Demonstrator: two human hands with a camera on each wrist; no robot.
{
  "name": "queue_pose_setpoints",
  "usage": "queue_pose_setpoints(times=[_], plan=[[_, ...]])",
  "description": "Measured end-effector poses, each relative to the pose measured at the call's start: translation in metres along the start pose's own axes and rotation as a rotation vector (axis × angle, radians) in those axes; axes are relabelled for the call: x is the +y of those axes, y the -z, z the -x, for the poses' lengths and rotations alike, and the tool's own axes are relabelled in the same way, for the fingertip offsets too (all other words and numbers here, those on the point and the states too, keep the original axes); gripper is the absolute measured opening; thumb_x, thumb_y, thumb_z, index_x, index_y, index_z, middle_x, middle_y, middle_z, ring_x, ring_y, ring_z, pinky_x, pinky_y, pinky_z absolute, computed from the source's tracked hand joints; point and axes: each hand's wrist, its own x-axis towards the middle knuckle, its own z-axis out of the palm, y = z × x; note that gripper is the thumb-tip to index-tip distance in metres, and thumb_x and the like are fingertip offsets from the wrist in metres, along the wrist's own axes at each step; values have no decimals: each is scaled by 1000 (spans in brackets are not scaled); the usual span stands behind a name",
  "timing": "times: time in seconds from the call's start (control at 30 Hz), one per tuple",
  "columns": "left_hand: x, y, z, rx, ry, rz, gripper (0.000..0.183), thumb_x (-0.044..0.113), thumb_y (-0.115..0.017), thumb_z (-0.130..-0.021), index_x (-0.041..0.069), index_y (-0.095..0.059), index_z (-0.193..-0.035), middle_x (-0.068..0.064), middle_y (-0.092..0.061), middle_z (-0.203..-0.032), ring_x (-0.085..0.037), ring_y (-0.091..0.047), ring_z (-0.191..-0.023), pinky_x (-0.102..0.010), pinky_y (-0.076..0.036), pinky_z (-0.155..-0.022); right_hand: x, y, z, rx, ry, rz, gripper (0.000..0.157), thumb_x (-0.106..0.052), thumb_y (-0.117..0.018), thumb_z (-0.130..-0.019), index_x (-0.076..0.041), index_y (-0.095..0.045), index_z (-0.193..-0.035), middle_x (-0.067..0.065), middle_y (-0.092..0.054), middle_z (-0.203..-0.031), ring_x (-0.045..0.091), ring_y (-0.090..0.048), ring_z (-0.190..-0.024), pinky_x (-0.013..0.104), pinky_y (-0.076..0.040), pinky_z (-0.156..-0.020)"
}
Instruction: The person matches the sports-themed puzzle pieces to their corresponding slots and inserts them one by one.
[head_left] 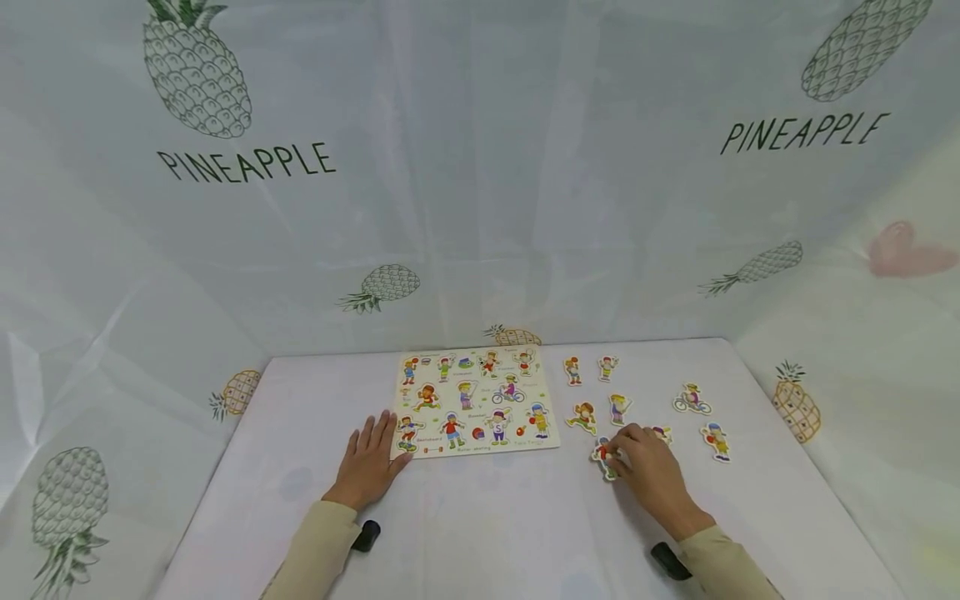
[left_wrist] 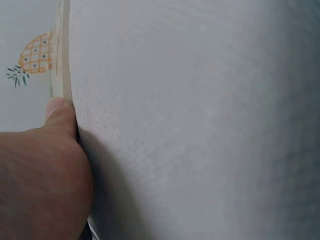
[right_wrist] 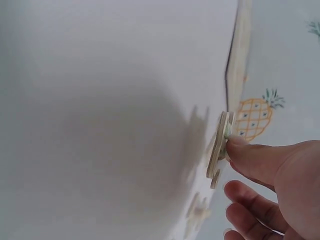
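A white cloth printed with pineapples (head_left: 197, 71) hangs behind a white table (head_left: 495, 517). The left hand (head_left: 369, 462) lies flat, fingers straight, at the lower left corner of one puzzle board (head_left: 475, 400). Right of the board, seven loose figure pieces (head_left: 692, 400) lie scattered. The right hand (head_left: 649, 468) pinches an eighth piece (head_left: 603, 457), lifting its edge just beside the board's lower right corner.

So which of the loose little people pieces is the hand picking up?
The puzzle piece nearest the table's front edge: the right hand pinches it, tilted up off the table. The other loose pieces lie flat, untouched.
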Motion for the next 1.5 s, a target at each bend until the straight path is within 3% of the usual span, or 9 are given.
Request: queue_pose_setpoints(times=[0.17,0.63,1.0,1.5], plan=[[-3,-5,-2,17,-11,-38,82,40,-61,-105,-8,-28,-162,-28,-25,-170,-53,-20,-157,-69,-17,-125,-13,0,-8,48,64,-12,27,-1,-97,-70,-10,-74,-82,2,-65,-93,21,-59,-82,39,-52,-68],[7,8,3,-26,29,-19,77,35,-62,-107,-8,-30,-162,-28,-26,-170,-53,-20,-157,-68,-16,-126,-59,-8,-36,17,115,-78,24,-6,-95,-75,-11,-75,-86,0,-65,-97,19,-61,-89,37,-55,-76],[11,14,4,-43,50,-14,77,35,-61,-107,-8,-29,-162,-28,-25,-171,-52,-19,-157,-68,-16,-126,-98,-31,-62,-25,144,-154,17,-10,-91,-82,-11,-76,-89,-1,-66,-98,19,-61,-89,35,-53,-76],[8,10,2,-22,34,-9,78,35,-64,-105,-8,-30,-161,-28,-26,-170,-53,-20,-157,-69,-15,-126,-142,-64,-89,-55,224,-200,14,-12,-89,-85,-11,-77,-91,1,-65,-97,19,-62,-91,36,-55,-81]])
